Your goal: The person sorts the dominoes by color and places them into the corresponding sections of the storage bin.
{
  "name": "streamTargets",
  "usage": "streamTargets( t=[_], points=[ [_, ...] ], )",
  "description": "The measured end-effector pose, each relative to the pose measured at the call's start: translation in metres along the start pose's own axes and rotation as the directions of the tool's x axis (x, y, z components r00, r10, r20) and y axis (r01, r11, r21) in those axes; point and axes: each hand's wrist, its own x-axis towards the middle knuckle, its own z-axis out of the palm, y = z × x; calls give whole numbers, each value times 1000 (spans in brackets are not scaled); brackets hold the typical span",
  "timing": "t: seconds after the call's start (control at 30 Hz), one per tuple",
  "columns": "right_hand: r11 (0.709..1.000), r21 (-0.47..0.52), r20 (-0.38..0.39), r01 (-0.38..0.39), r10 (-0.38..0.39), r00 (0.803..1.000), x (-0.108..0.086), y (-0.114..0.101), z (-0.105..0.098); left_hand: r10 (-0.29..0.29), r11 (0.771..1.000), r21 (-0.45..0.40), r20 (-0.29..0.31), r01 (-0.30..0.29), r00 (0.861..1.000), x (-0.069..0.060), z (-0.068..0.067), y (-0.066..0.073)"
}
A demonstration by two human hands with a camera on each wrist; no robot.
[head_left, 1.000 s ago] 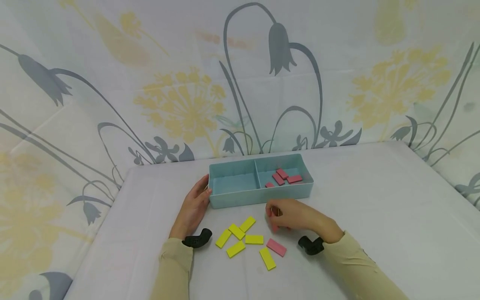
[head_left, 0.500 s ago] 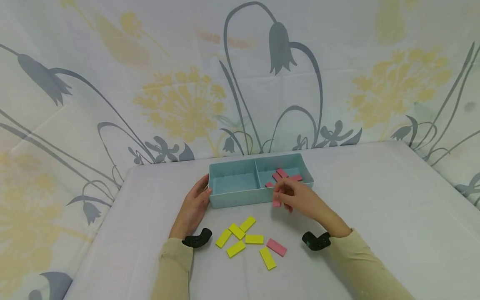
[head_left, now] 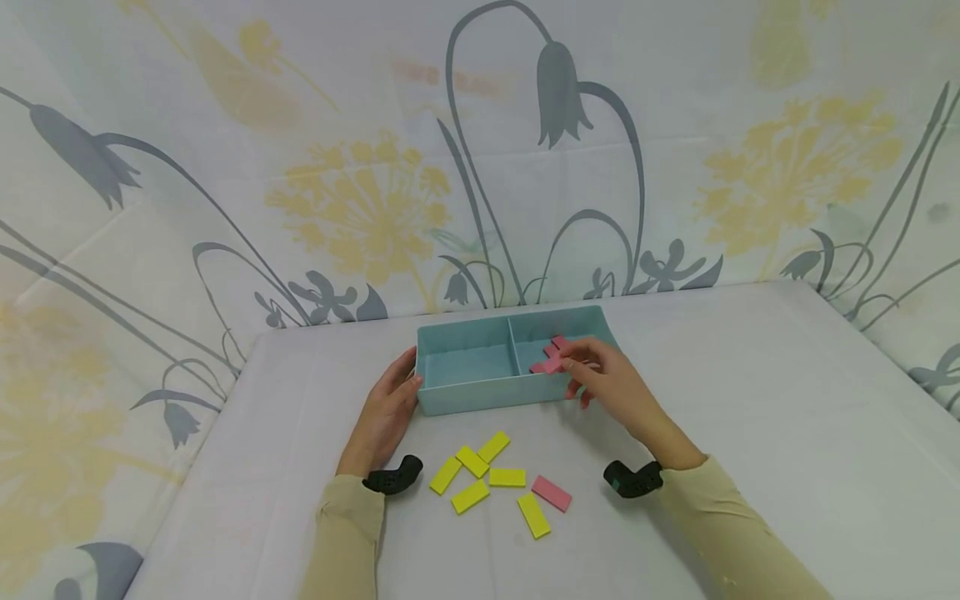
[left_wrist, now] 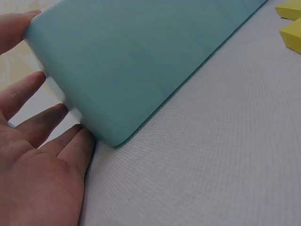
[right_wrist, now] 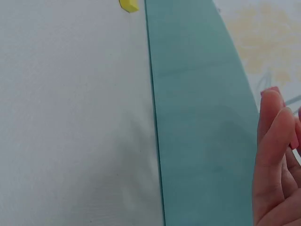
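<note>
A blue two-compartment box [head_left: 480, 395] stands at the back of the table. My left hand [head_left: 385, 414] rests against its left end; in the left wrist view the fingertips of that hand [left_wrist: 44, 155] touch the box wall [left_wrist: 117, 70], fingers fairly straight. Over the front rim of the right compartment, my right hand [head_left: 611, 385] pinches a pink block [head_left: 552, 365] between thumb and fingers. The right wrist view shows the hand [right_wrist: 280, 165] above the rim, the pinched block [right_wrist: 294, 141] partly hidden by fingers. Other pink blocks [head_left: 559, 342] lie in that compartment.
Several yellow blocks [head_left: 507, 477] lie flat in front of the box. One pink block [head_left: 551, 493] lies beside the nearest yellow one [head_left: 534, 516]. A flower-printed cloth [head_left: 495, 167] hangs behind the white table [head_left: 750, 375].
My right hand has picked up a pink block from the table and carried it up and back, over the right compartment. My left hand has stayed at the box's end.
</note>
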Motion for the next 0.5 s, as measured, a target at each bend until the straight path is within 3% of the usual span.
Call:
streamTargets(
  t=[0.27,0.5],
  points=[
    [1000,-9,5,-15,15,1000,1,4,1,1,1000,6,6,-1,1000,0,0,0],
    [1000,-9,23,-26,26,999,1,7,5,-14,999,-50,-34,13,999,5,-6,-9]
  ],
)
